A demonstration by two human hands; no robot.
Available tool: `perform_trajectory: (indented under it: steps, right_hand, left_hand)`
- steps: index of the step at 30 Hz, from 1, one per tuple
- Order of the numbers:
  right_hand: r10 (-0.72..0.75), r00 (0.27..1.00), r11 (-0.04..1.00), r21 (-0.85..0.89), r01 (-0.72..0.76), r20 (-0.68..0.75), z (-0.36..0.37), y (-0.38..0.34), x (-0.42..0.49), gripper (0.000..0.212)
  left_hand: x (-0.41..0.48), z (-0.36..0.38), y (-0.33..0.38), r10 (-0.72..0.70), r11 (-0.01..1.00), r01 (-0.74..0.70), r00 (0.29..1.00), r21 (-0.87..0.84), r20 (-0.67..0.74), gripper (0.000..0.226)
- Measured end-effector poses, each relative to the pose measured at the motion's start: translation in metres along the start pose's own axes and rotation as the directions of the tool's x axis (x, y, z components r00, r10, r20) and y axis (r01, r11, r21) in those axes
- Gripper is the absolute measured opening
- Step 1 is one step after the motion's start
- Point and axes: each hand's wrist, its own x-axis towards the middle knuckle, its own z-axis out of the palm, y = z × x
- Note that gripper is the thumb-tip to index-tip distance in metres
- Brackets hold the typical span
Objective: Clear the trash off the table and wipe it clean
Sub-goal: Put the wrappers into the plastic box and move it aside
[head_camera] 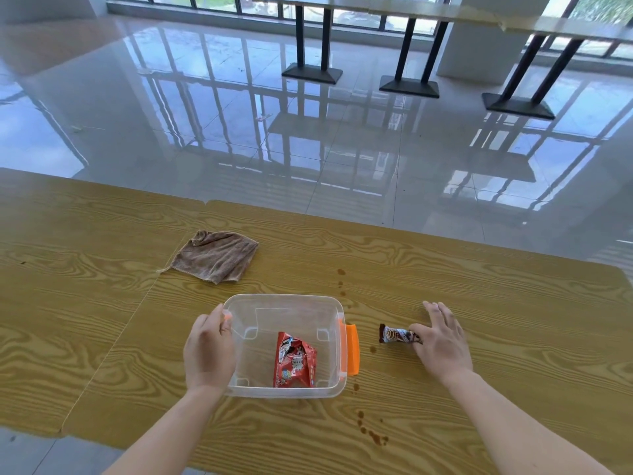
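A clear plastic bin (329,305) with an orange handle (352,349) stands on the wooden table (513,320). A crumpled red snack wrapper (294,366) lies inside it. My left hand (209,347) grips the bin's left rim. To the right of the bin lies a small brown and white candy wrapper (397,334); my right hand (440,341) rests on its right end, thumb and fingers pinching it. A brown cloth (215,255) lies crumpled at the back left of the bin. Dark brown spill drops (371,435) dot the table right of the bin.
More brown drops (341,279) run behind the bin. The table's far edge borders a glossy tiled floor (239,125). Black table pedestals (409,85) stand far back by the windows. A seam (113,344) runs across the table at the left.
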Motion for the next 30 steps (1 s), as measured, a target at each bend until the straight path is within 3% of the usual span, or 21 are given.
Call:
perform_trajectory:
  steps: [7,10,12,14,17,20,22,27,30]
  right_hand:
    - [-0.020,0.961,0.944,0.311,0.108,-0.275,-0.057,-0.052,-0.009,0.010]
    - [-0.074,0.918,0.877,0.413,0.246,-0.390,-0.088,-0.091,-0.020,0.027]
    - [-0.179,0.893,0.818,0.442,0.369,-0.413,-0.103,-0.117,-0.028,0.027]
    - [-0.316,0.875,0.788,0.412,0.457,-0.367,-0.107,-0.142,-0.035,0.021]
    - [-0.459,0.869,0.779,0.385,0.495,-0.186,-0.090,-0.180,-0.038,0.003]
    - [-0.498,0.867,0.828,0.303,0.472,0.010,-0.069,-0.210,-0.036,0.005]
    - [-0.480,0.875,0.852,0.270,0.449,0.060,-0.060,-0.220,-0.036,0.015]
    - [-0.448,0.881,0.787,0.401,0.469,-0.152,-0.064,-0.202,-0.045,0.033]
    - [-0.294,0.894,0.794,0.434,0.425,-0.338,-0.078,-0.164,-0.046,0.035]
  left_hand:
    - [-0.001,0.000,0.000,0.001,1.000,-0.001,1.000,-0.017,0.002,0.017]
    - [-0.001,0.000,0.001,0.004,1.000,-0.004,1.000,-0.023,-0.001,0.017]
    - [0.000,0.001,0.001,-0.002,1.000,0.002,1.000,-0.027,-0.003,0.017]
    - [0.000,0.001,0.000,-0.011,1.000,0.011,1.000,-0.023,0.006,0.020]
    - [-0.001,0.001,0.000,-0.030,0.999,0.030,1.000,0.033,0.009,0.026]
    - [-0.001,0.002,-0.001,-0.030,0.998,0.030,1.000,0.049,0.006,0.025]
    - [-0.001,0.001,0.000,-0.034,0.999,0.034,0.999,0.034,0.011,0.025]
    - [-0.002,0.000,0.000,-0.036,0.999,0.036,0.999,0.013,0.011,0.027]
    - [-0.002,0.000,0.000,-0.037,0.999,0.037,0.999,0.005,0.013,0.027]
